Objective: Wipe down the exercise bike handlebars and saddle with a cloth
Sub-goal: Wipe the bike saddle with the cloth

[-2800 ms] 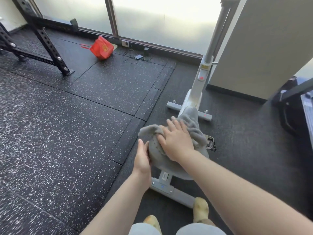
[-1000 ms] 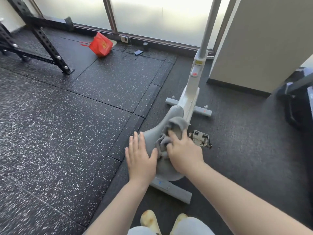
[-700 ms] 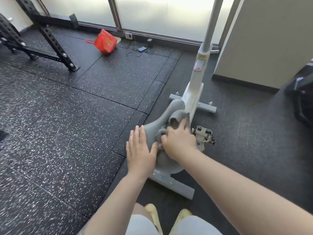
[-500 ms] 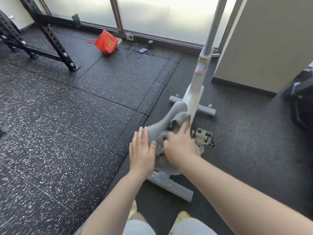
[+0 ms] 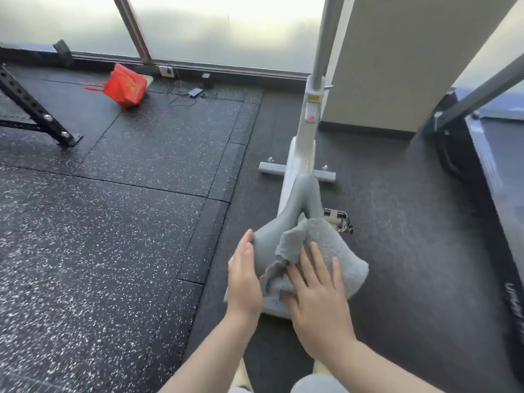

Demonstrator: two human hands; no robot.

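Two hands: right hand flat on one cloth; one saddle.

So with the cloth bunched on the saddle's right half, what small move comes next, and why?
Probably slide the right hand and cloth leftward over the saddle: its left half and nose lie bare, and the left hand steadies that edge.

Gym floor by the window

A red bag lies on the speckled mat near a black rack; cables and a small device sit by the window.
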